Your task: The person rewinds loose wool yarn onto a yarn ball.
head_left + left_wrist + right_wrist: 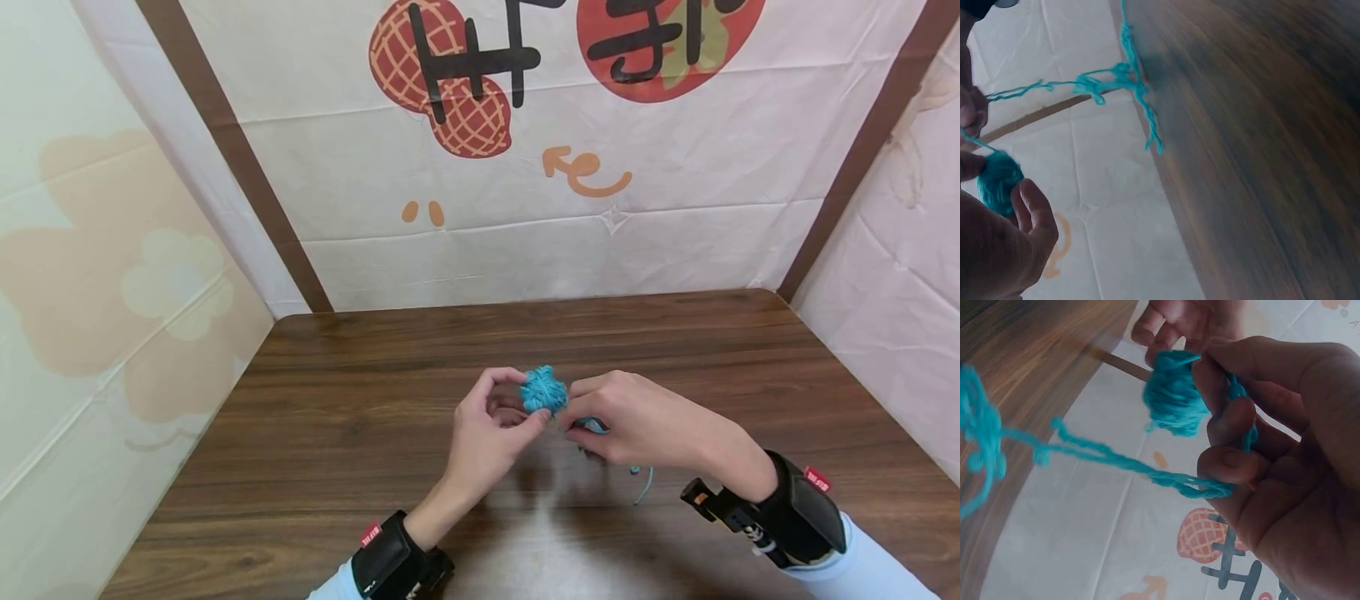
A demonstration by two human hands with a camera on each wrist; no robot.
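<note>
A small ball of turquoise yarn (543, 390) is held up by my left hand (483, 442), thumb below and fingertips at its upper side. Just right of it, my right hand (645, 421) pinches the strand that leads off the ball. In the right wrist view its curled fingers also grip a doubled length of yarn (1116, 461), which runs to a loose tangle (982, 422). The left wrist view shows that tangle (1124, 80) stretched out from the right hand, with a short twisted tail. Part of the yarn is hidden inside the right fist.
Both hands are above a dark wooden table (360, 483). A yarn end (645, 487) dangles below the right hand. Behind the table's far edge hangs a white printed cloth (315, 125), with more cloth at both sides. Black camera bands (802, 508) wrap the wrists.
</note>
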